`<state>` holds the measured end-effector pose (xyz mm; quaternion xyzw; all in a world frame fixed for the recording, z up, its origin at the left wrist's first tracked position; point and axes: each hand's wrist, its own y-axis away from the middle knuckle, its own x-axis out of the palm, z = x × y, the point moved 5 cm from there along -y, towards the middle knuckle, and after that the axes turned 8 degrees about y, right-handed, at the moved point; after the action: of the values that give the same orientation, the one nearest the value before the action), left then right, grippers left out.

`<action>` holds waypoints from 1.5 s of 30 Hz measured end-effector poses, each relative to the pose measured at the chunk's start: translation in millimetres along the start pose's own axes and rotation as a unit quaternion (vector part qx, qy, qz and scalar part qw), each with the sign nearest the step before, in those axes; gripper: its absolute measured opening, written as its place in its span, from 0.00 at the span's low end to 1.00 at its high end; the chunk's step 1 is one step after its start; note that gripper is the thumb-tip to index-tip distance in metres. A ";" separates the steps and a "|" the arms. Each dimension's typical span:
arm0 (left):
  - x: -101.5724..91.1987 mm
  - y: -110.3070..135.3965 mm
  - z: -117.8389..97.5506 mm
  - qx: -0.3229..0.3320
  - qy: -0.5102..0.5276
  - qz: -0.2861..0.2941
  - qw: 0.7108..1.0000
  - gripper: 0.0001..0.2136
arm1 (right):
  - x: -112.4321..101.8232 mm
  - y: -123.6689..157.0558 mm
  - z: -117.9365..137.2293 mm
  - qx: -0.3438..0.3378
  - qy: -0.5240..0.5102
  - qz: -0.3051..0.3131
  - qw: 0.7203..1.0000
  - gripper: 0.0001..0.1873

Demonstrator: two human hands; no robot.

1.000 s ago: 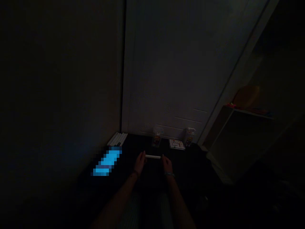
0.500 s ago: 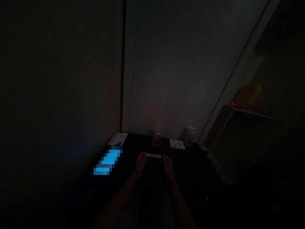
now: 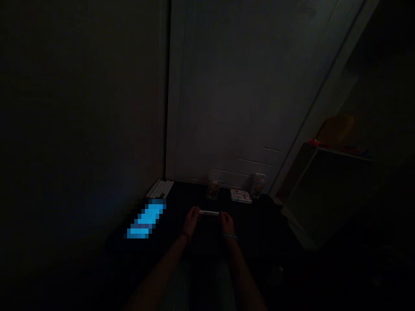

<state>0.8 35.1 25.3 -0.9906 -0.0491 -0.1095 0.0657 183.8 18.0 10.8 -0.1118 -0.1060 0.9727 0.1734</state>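
Observation:
A white marker (image 3: 209,213) with dark print lies level between my two hands, over the dark table. My left hand (image 3: 192,218) is closed on its left end. At the other end, the fingers of my right hand (image 3: 227,222) pinch the dark tip. Low light hides the finer details of the fingers. Behind the hands, a stack of white markers (image 3: 241,196) lies flat on the table. More white markers (image 3: 160,189) lie side by side at the back left corner.
Two clear plastic packages (image 3: 213,188) (image 3: 258,185) stand against the pale panel (image 3: 233,95) at the back. A bright blue, pixelated screen (image 3: 146,219) lies left of my hands. Rightward is a shelf unit (image 3: 333,149) with a yellowish object (image 3: 337,128) on top.
Both hands keep hold of the marker in nearly the same place. The marker has turned slightly about its length, and its print shows less clearly.

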 end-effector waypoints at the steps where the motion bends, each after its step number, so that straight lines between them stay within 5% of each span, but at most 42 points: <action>1: 0.4 -0.1 0.1 0.003 0.000 -0.001 1.000 0.21 | -0.1 0.0 0.5 0.002 0.007 -0.001 1.000 0.20; 13: -9.0 -10.3 14.7 0.028 -0.016 -0.022 0.999 0.22 | 9.1 -9.4 -20.0 -0.014 -0.002 -0.047 0.999 0.17; 45: -4.7 -9.6 14.2 0.024 -0.079 0.004 0.997 0.22 | 1.5 -1.9 4.8 -0.043 0.097 -0.027 0.994 0.23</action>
<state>-1.8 46.2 11.7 -0.9945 -0.0524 -0.0290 0.0860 181.9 19.5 15.5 -0.2101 -0.1336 0.9467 0.2043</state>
